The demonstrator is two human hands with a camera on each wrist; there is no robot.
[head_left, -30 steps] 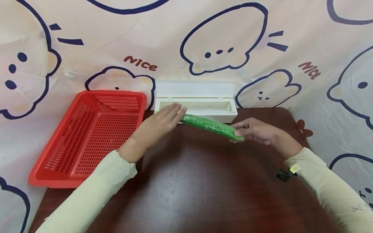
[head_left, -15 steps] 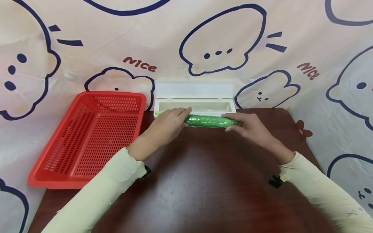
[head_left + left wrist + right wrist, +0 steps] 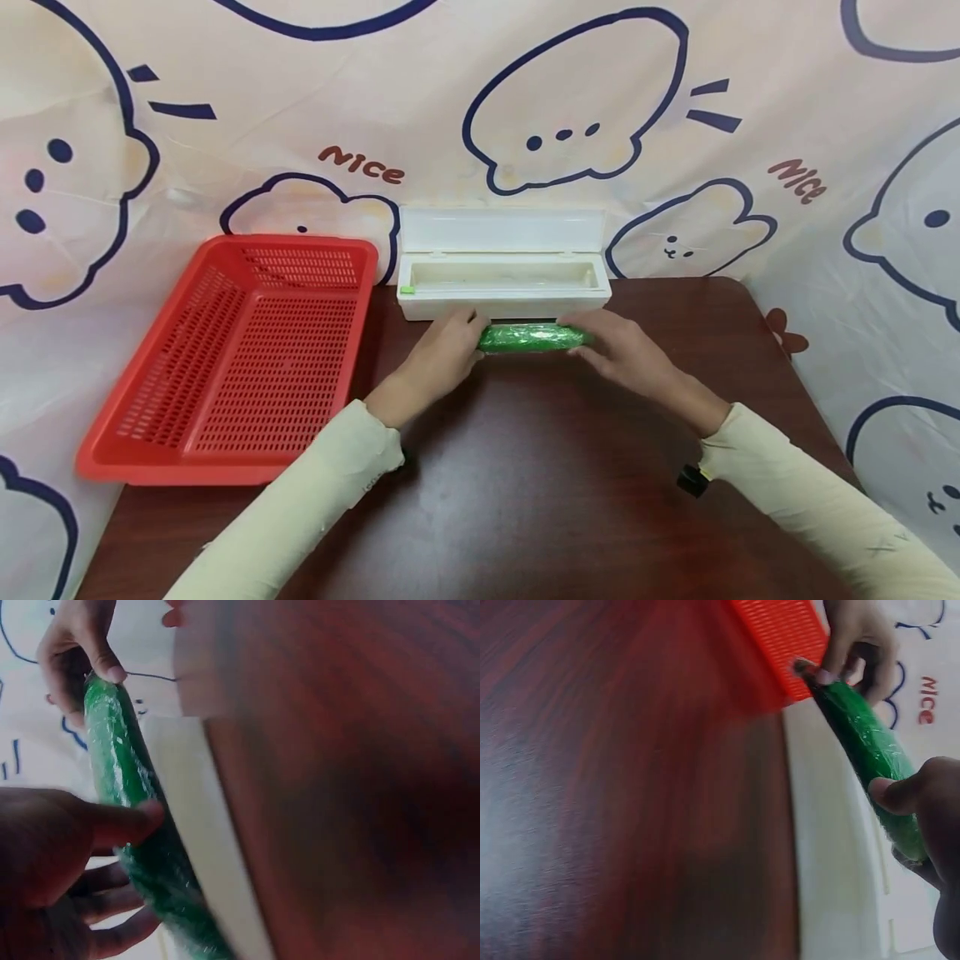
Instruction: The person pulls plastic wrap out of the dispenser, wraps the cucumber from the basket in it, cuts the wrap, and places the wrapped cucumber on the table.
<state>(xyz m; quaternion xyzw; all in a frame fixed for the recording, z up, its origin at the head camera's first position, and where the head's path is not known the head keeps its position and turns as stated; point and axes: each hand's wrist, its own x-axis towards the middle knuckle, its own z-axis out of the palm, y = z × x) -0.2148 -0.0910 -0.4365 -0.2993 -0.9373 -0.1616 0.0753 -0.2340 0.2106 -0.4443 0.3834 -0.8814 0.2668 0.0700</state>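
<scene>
A green cucumber (image 3: 532, 337) wrapped in clear film is held level by both hands, just in front of the white box. My left hand (image 3: 444, 350) grips its left end, and my right hand (image 3: 626, 348) grips its right end. In the left wrist view the left thumb (image 3: 142, 817) lies along the cucumber (image 3: 120, 761), with fingers on its other side. The right wrist view has the right thumb (image 3: 896, 793) pressing on the glossy wrapped cucumber (image 3: 866, 731). Both cucumber ends are partly hidden by the hands in the head view.
Behind the cucumber, a long white box (image 3: 502, 306) stands with its hinged lid (image 3: 502, 229) raised; a small green tab (image 3: 407, 290) marks its left corner. A red perforated basket (image 3: 363, 333) sits on the left of the dark wooden table (image 3: 540, 483). Patterned cloth (image 3: 435, 125) surrounds the table.
The cucumber has gone from slanted to level and has come nearer, away from the box. My left hand's extended fingers have closed round its end; the right hand has moved left.
</scene>
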